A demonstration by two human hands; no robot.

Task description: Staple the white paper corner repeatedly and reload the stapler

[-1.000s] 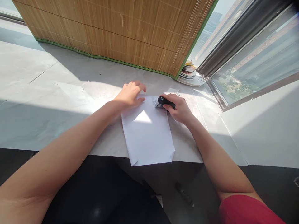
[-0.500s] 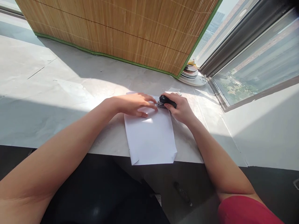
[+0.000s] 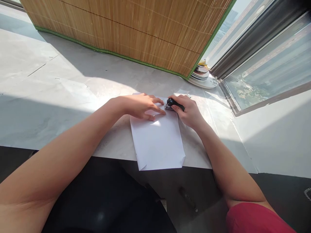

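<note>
A sheet of white paper [image 3: 157, 139], its near corners creased or folded, lies on the counter and reaches slightly past the front edge. My left hand [image 3: 143, 107] rests on its far part, fingers spread and holding nothing. Just to the right, my right hand [image 3: 189, 110] is wrapped around a small black stapler [image 3: 173, 104]. The stapler's metal nose points left over the paper, close to my left fingertips. Whether its jaws are around the paper, I cannot tell.
A bamboo blind [image 3: 136, 32] with green edging stands across the back of the grey counter [image 3: 73, 119]. Stacked plates or discs [image 3: 201, 76] sit in the corner by the window [image 3: 269, 61]. Staple-like bits [image 3: 57, 78] are scattered on the counter. A small pale piece [image 3: 182, 93] lies beyond my right hand.
The view has shifted slightly. My left fingers look a little more spread on the paper. The stapler stays in my right hand in nearly the same place.
</note>
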